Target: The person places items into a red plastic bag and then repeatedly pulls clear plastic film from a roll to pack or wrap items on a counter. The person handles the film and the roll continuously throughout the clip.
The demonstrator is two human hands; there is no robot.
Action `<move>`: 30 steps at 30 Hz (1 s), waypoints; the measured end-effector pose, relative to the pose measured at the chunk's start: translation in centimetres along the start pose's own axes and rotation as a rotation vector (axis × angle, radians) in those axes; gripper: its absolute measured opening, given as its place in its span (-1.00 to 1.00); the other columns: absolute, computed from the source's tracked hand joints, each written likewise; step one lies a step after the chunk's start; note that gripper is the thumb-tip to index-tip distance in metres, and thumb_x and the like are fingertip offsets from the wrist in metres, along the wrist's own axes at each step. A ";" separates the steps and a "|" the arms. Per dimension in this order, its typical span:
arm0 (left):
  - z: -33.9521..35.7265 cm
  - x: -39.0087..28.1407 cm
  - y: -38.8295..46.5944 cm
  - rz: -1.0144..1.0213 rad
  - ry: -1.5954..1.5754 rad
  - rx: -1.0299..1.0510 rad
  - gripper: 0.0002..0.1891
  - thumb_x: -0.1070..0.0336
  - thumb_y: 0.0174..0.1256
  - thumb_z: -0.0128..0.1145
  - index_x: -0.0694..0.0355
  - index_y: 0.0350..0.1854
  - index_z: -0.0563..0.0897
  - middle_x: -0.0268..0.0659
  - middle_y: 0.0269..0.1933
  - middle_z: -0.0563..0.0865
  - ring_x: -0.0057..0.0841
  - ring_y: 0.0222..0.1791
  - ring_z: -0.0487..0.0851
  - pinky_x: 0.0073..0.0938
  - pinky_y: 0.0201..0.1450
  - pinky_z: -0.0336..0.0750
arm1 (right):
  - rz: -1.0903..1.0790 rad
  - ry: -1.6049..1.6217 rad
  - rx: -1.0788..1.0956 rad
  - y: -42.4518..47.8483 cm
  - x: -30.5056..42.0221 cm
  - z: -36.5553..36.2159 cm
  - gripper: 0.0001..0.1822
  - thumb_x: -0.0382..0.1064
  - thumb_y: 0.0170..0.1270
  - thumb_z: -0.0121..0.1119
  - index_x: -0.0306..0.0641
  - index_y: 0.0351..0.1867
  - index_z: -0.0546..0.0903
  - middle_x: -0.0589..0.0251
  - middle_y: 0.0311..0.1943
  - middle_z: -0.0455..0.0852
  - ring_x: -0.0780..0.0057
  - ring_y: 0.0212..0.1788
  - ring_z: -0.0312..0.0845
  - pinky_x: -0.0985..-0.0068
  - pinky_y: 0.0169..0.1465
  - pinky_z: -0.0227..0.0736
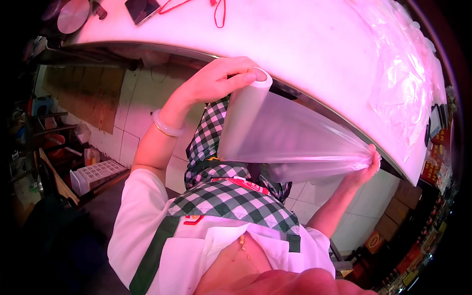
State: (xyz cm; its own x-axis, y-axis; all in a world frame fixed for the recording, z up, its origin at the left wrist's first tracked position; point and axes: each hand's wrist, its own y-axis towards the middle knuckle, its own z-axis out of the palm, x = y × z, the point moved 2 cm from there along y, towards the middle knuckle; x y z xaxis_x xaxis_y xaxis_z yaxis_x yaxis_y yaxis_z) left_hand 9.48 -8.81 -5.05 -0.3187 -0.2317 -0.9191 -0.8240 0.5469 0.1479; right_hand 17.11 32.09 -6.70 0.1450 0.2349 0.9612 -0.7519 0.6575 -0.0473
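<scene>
My left hand (229,78) grips the upper end of a roll of translucent plastic film (243,114), thumb beside its core. The roll stands slanted in front of my checked apron (236,199), below the table edge. A wide sheet of film (306,129) runs from the roll to the right, narrowing into stretched folds. Its far end is bunched in my right hand (370,166), close to the table's edge at the right. A pale bangle (167,124) circles my left wrist.
The white table (295,40) curves across the top. On it lie a phone (142,9), a red cord (220,14) and a heap of clear plastic (402,81). A plastic basket (97,175) is at lower left; cardboard boxes (392,212) stand at right.
</scene>
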 end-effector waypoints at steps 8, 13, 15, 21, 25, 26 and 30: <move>-0.4 -1.0 -1.1 0.063 0.137 -0.125 -0.69 0.09 0.44 0.09 0.28 -0.27 0.61 -0.23 -0.08 0.64 -0.40 -0.15 0.56 -0.43 -0.07 0.43 | 0.212 0.378 0.317 1.2 0.0 -1.9 -0.70 -0.12 0.47 -0.13 -0.04 -0.51 0.29 0.45 -0.46 0.39 0.57 -0.31 0.41 0.45 -0.21 0.36; -0.8 -0.9 -2.2 0.052 0.066 -0.109 -0.70 0.12 0.45 0.09 0.30 -0.20 0.68 -0.15 0.15 0.63 -0.39 0.05 0.59 -0.47 0.04 0.43 | 0.199 0.454 0.368 1.3 0.1 -1.5 -0.67 -0.15 0.47 -0.16 -0.01 -0.53 0.16 0.49 -0.52 0.23 0.54 -0.36 0.32 0.44 -0.15 0.30; -1.0 -0.6 -2.4 0.057 0.079 -0.127 -0.71 0.14 0.44 0.10 0.31 -0.21 0.67 -0.15 0.13 0.63 -0.39 0.02 0.59 -0.46 0.01 0.45 | 0.245 0.438 0.313 1.7 -0.5 -1.8 -0.67 -0.16 0.47 -0.18 -0.02 -0.53 0.15 0.49 -0.52 0.23 0.54 -0.37 0.31 0.43 -0.15 0.29; 0.1 -1.4 -2.4 0.041 0.208 -0.244 -0.76 0.21 0.40 0.12 0.33 -0.23 0.66 -0.18 0.06 0.65 -0.45 -0.12 0.59 -0.50 -0.09 0.46 | 0.248 0.294 0.392 2.8 -2.5 -3.4 -0.69 -0.17 0.49 -0.25 -0.06 -0.52 0.19 0.44 -0.52 0.26 0.55 -0.35 0.32 0.40 -0.12 0.30; -0.6 -1.4 -3.3 -0.053 0.343 -0.367 -0.77 0.25 0.39 0.13 0.34 -0.28 0.66 -0.19 0.02 0.65 -0.49 -0.18 0.58 -0.52 -0.14 0.45 | 0.197 -0.102 0.085 5.8 -6.6 -12.8 -0.67 -0.06 0.48 -0.24 -0.17 -0.42 0.39 0.24 -0.37 0.49 0.43 -0.17 0.46 0.26 0.01 0.35; -1.2 -0.8 -4.0 -0.096 0.344 -0.410 -0.77 0.25 0.39 0.13 0.35 -0.30 0.65 -0.19 0.01 0.65 -0.49 -0.19 0.57 -0.52 -0.15 0.45 | 0.256 -0.149 -0.200 5.1 -6.6 -13.5 -0.64 0.00 0.45 -0.21 -0.24 -0.32 0.46 0.16 -0.23 0.54 0.34 -0.06 0.47 0.21 0.09 0.35; -2.9 0.9 -7.0 -0.198 0.301 -0.519 -0.75 0.26 0.39 0.13 0.35 -0.39 0.60 -0.22 -0.05 0.65 -0.55 -0.23 0.53 -0.56 -0.18 0.41 | 0.331 -0.142 -0.416 4.1 -5.6 -22.5 -0.52 0.13 0.38 -0.12 -0.30 -0.14 0.55 0.07 0.03 0.58 0.19 0.13 0.47 0.14 0.23 0.30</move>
State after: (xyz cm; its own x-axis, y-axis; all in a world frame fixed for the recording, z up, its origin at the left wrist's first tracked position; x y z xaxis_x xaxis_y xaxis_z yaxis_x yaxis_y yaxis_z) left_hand 13.60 -15.15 -5.91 -0.1921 -0.5459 -0.8155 -0.9768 0.0262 0.2126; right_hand 27.65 49.60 -18.44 -0.1662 0.3970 0.9026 -0.4205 0.7994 -0.4290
